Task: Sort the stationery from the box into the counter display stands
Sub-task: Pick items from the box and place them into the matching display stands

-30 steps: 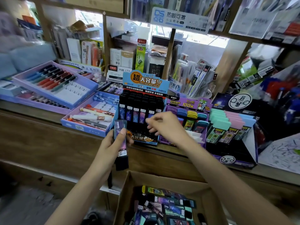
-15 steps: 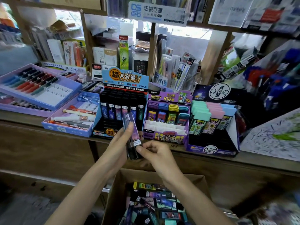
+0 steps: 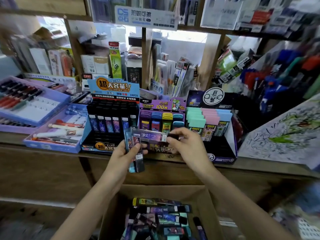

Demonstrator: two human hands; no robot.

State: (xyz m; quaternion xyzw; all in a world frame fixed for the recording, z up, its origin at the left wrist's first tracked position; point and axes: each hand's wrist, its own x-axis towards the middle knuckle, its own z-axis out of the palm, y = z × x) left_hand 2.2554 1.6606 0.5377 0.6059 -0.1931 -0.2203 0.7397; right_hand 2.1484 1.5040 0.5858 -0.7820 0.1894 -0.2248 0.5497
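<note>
My left hand is curled round two slim upright lead cases, one teal, one dark. My right hand pinches one end of a purple rectangular plastic lead case, held level just in front of the black-and-blue cardboard display stand on the wooden worktop. Judgement: well short of done, since the stand's front tiers look unfilled and the brown cardboard box below holds many more cases.

"24PCS" on blue header (bottom right)

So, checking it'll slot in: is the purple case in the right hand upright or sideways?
Sideways: the purple rectangular lead case lies level, with the right hand pinching its right end.
</note>
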